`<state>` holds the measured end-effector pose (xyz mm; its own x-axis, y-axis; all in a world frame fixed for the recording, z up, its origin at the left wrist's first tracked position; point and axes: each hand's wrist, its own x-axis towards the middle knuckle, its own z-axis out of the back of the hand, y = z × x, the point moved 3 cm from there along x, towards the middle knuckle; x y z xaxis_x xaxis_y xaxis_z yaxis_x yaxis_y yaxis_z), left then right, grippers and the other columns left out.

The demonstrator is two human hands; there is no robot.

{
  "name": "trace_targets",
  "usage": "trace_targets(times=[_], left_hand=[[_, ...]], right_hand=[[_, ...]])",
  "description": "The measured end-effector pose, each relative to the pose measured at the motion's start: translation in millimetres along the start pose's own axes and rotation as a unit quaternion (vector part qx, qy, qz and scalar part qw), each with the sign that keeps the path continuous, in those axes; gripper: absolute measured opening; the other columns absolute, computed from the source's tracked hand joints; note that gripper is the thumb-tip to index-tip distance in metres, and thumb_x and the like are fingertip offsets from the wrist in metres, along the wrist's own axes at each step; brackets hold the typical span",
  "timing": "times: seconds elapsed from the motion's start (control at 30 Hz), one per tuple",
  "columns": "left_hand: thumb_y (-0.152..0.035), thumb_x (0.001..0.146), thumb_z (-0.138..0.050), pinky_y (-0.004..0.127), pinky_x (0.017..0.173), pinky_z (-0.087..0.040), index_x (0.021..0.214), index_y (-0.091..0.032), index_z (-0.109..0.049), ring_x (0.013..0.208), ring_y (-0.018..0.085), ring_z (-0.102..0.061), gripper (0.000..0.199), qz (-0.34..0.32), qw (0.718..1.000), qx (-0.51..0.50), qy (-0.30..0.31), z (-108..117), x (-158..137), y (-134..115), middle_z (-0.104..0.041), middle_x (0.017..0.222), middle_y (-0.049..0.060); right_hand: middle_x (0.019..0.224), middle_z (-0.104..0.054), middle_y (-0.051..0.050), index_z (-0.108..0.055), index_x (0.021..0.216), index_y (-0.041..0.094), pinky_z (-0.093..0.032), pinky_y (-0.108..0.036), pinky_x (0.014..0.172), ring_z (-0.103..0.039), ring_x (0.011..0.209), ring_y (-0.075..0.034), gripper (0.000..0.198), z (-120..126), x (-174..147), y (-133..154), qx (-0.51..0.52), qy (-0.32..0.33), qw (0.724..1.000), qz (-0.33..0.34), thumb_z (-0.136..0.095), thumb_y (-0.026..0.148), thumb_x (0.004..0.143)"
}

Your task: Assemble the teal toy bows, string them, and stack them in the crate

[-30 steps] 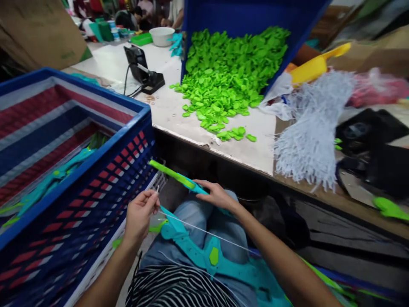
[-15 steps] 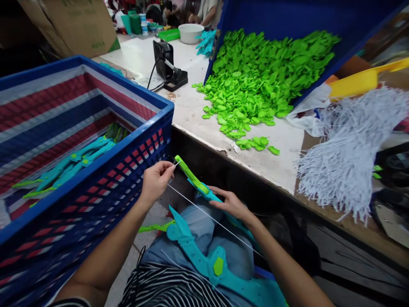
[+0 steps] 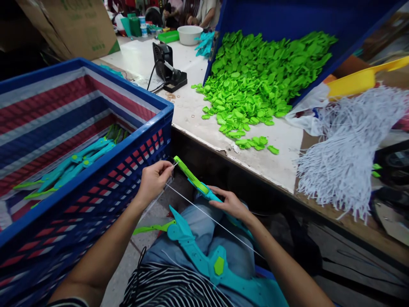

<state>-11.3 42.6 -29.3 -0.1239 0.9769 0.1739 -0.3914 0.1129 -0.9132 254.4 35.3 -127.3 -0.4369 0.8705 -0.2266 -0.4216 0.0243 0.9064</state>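
My left hand (image 3: pixel 157 182) is closed in a pinch on a thin white string (image 3: pixel 204 212), right by the green tip of a teal toy bow (image 3: pixel 194 181). From that pinch the string runs taut down to the right, passing under my right forearm. My right hand (image 3: pixel 230 204) is closed around the bow's teal limb, below the green end piece; its lower part is partly hidden behind my arm. Across my lap lies another teal toy bow (image 3: pixel 194 251) with a green hexagonal piece on its middle and a green tip pointing left. A loose white string end shows near it.
A blue basket (image 3: pixel 172 106) with striped lining stands at left, holding several bows (image 3: pixel 75 160). On the table (image 3: pixel 191 98), green plastic pieces (image 3: pixel 255 81) spill from a tipped blue bin (image 3: pixel 287 17). White strings (image 3: pixel 341 162) hang over the right edge. A small black fan (image 3: pixel 162 59) stands behind.
The view has shifted very slightly. Both hands keep their hold on the string and the bow, with almost no movement.
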Motion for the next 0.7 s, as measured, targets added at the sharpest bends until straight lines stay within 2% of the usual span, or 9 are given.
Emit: trace_targets(times=[0.33,0.47,0.57,0.7], left_hand=[[-0.029,0.077,-0.057,0.019,0.051,-0.037,0.072,-0.016,-0.064,0.051,0.009,-0.050,0.016,-0.008,1.000,-0.015,0.018,1,0,-2,-0.058,0.055,-0.003],[-0.028,0.076,-0.058,0.019,0.050,-0.036,0.070,-0.016,-0.064,0.050,0.008,-0.049,0.014,-0.004,1.000,-0.024,0.007,0,4,-1,-0.058,0.054,-0.003],[-0.030,0.073,-0.063,0.019,0.046,-0.034,0.077,-0.016,-0.062,0.045,0.007,-0.047,0.015,0.030,0.994,-0.104,0.010,-6,11,0,-0.060,0.055,-0.003],[-0.036,0.063,-0.073,0.019,0.038,-0.031,0.097,-0.013,-0.057,0.035,0.006,-0.040,0.044,0.117,0.956,-0.257,0.075,-16,19,3,-0.060,0.051,-0.004]], right_hand=[[0.122,-0.064,-0.006,-0.059,0.125,0.020,-0.042,-0.041,0.102,-0.058,0.114,-0.028,0.059,0,1,-3,-0.008,0.000,1.000,-0.008,-0.069,0.036,0.070],[0.124,-0.062,-0.005,-0.058,0.126,0.021,-0.042,-0.040,0.103,-0.057,0.115,-0.027,0.058,-2,1,-5,-0.014,0.000,1.000,0.000,-0.068,0.036,0.071],[0.125,-0.062,-0.005,-0.057,0.128,0.023,-0.042,-0.040,0.102,-0.057,0.114,-0.026,0.057,-3,-1,-7,-0.038,-0.005,0.999,0.009,-0.066,0.036,0.073],[0.118,-0.064,-0.006,-0.058,0.126,0.027,-0.045,-0.041,0.097,-0.058,0.107,-0.025,0.052,-2,-5,-7,-0.149,-0.039,0.987,0.046,-0.065,0.035,0.075]])
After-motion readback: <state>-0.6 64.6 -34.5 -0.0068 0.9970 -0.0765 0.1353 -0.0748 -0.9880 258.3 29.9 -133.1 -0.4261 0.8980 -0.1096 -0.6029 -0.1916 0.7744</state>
